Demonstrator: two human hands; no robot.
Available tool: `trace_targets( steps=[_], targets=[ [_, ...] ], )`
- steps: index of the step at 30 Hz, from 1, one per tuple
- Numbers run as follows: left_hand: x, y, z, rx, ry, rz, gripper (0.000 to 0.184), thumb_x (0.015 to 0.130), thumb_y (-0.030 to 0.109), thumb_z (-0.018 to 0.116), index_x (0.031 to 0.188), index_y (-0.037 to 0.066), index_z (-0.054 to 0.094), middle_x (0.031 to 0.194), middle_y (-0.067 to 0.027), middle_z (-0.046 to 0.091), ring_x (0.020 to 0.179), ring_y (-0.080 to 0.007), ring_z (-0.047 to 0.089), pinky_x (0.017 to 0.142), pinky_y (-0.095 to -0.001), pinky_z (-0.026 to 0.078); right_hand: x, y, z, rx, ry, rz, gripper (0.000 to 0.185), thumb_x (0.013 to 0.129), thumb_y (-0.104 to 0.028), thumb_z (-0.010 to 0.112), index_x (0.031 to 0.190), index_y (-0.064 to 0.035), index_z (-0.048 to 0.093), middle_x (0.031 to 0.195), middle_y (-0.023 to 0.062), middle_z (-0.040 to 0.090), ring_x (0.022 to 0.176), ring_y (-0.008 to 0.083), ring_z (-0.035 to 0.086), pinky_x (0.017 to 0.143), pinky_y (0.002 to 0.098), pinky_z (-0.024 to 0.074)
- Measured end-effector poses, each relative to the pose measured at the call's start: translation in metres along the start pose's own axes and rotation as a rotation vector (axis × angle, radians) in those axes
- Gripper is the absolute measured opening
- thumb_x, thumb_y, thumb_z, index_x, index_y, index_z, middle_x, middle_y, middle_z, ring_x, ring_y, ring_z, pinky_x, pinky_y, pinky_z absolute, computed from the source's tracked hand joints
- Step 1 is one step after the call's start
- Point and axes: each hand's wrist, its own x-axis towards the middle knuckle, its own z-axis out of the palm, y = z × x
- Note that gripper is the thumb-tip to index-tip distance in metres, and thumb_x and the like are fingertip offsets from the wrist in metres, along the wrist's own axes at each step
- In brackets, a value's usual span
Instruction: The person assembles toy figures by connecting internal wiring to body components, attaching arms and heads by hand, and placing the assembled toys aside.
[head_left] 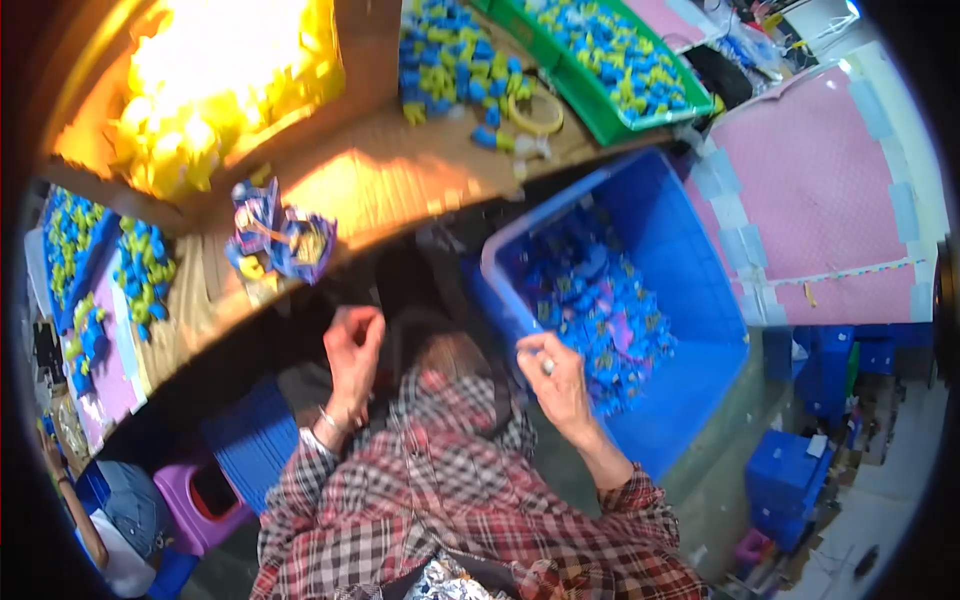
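Observation:
My left hand (pixel 354 350) is raised in front of my plaid shirt, below the cardboard-covered table edge. Its fingers are curled together, and what they hold, if anything, is too small to make out. My right hand (pixel 557 380) is at the near-left rim of a large blue bin (pixel 690 290), with thumb and fingers pinched together. A pale, shiny spot shows at its fingers; I cannot tell what they grip. Inside the bin lies a heap of small blue and purple wrappers (pixel 610 320). Crumpled blue-purple packaging (pixel 285 235) sits on the table edge, above my left hand.
A brightly lit box of yellow pieces (pixel 190 130) stands at upper left. Blue and yellow-green pieces (pixel 460 70) lie beside a tape roll (pixel 536 110) and a green tray (pixel 620 110). A purple stool (pixel 200 505) and another person (pixel 125 520) are at lower left.

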Motion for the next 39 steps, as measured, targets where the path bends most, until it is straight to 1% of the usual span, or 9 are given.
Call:
trace_targets(
  steps=[3, 11, 22, 24, 27, 30, 33, 36, 39],
  targets=[
    [-0.004, -0.03, -0.001, -0.019, -0.023, -0.084, 0.011, 0.093, 0.007, 0.072, 0.097, -0.003, 0.07, 0.086, -0.0027, 0.065, 0.076, -0.009, 0.061, 0.069, -0.0254, 0.051, 0.029, 0.0, 0.013, 0.696, -0.265, 0.377, 0.023, 0.092, -0.01, 0.069, 0.112, -0.0042, 0.061, 0.088, 0.002, 0.061, 0.065, 0.009, 0.053, 0.053, 0.0231, 0.0409],
    [-0.008, -0.067, -0.032, -0.039, -0.03, -0.377, 0.02, 0.092, 0.014, 0.073, 0.096, -0.005, 0.072, 0.08, -0.007, 0.07, 0.071, -0.0113, 0.064, 0.065, -0.0266, 0.052, 0.139, -0.062, 0.004, 0.743, -0.399, 0.041, 0.036, 0.093, -0.009, 0.071, 0.126, 0.0033, 0.06, 0.108, 0.0153, 0.073, 0.085, 0.0191, 0.073, 0.064, 0.0272, 0.0592],
    [-0.009, -0.107, -0.022, 0.082, -0.065, -0.484, 0.02, 0.09, 0.01, 0.073, 0.099, -0.008, 0.075, 0.078, -0.0094, 0.073, 0.068, -0.0132, 0.066, 0.062, -0.0284, 0.053, 0.34, -0.153, -0.004, 0.478, -0.402, -0.11, 0.014, 0.087, -0.015, 0.076, 0.091, -0.0038, 0.07, 0.062, 0.0001, 0.06, 0.047, 0.0076, 0.052, 0.041, 0.0268, 0.037],
    [-0.004, -0.105, -0.017, 0.116, -0.082, -0.496, 0.02, 0.089, 0.009, 0.074, 0.1, -0.007, 0.075, 0.081, -0.0112, 0.075, 0.072, -0.0127, 0.067, 0.065, -0.0298, 0.053, 0.43, -0.144, 0.015, -0.372, -0.213, -1.165, 0.012, 0.087, -0.017, 0.075, 0.085, -0.0075, 0.068, 0.057, -0.0002, 0.058, 0.047, 0.0121, 0.054, 0.043, 0.03, 0.0403],
    [0.004, -0.09, -0.01, 0.209, -0.11, -0.498, 0.02, 0.087, 0.009, 0.074, 0.101, -0.006, 0.076, 0.084, -0.0117, 0.076, 0.074, -0.0125, 0.067, 0.069, -0.0312, 0.054, 0.529, -0.21, 0.043, -0.089, -0.201, -0.798, 0.011, 0.092, -0.019, 0.067, 0.09, -0.0086, 0.066, 0.077, 0.0032, 0.069, 0.057, 0.0185, 0.064, 0.049, 0.0323, 0.0466],
    [0.008, -0.087, -0.009, 0.196, -0.087, -0.495, 0.02, 0.086, 0.008, 0.073, 0.102, -0.005, 0.075, 0.086, -0.0113, 0.077, 0.076, -0.0114, 0.067, 0.069, -0.0324, 0.054, 0.518, -0.291, 0.032, 0.853, -0.206, -0.432, 0.016, 0.095, -0.017, 0.066, 0.104, -0.0042, 0.067, 0.104, 0.0109, 0.075, 0.073, 0.0227, 0.073, 0.058, 0.0333, 0.0566],
    [0.008, -0.099, -0.009, 0.194, -0.036, -0.427, 0.02, 0.087, 0.008, 0.069, 0.101, -0.004, 0.075, 0.086, -0.0114, 0.076, 0.074, -0.0152, 0.069, 0.069, -0.0329, 0.054, 0.504, -0.28, 0.033, 0.923, -0.366, -0.523, 0.021, 0.093, -0.016, 0.069, 0.107, -0.0004, 0.068, 0.105, 0.0133, 0.076, 0.077, 0.0229, 0.075, 0.061, 0.0339, 0.0598],
    [0.001, -0.153, 0.004, 0.276, -0.056, -0.189, 0.016, 0.086, 0.01, 0.068, 0.096, -0.001, 0.076, 0.085, -0.0129, 0.076, 0.073, -0.0238, 0.071, 0.071, -0.0357, 0.055, 0.444, -0.229, 0.032, 0.456, -0.238, -0.504, 0.022, 0.089, -0.019, 0.074, 0.099, 0.001, 0.074, 0.086, 0.008, 0.075, 0.069, 0.0105, 0.067, 0.056, 0.0277, 0.0516],
    [-0.024, -0.29, 0.018, 0.332, -0.438, 0.167, 0.01, 0.085, 0.012, 0.069, 0.087, 0.004, 0.075, 0.08, -0.0147, 0.072, 0.07, -0.0297, 0.069, 0.068, -0.0417, 0.053, 0.362, -0.16, 0.022, 0.213, -0.105, -0.552, 0.019, 0.092, -0.016, 0.07, 0.1, 0.0001, 0.073, 0.079, 0.0043, 0.072, 0.067, 0.0085, 0.063, 0.058, 0.0267, 0.049]
  ],
)
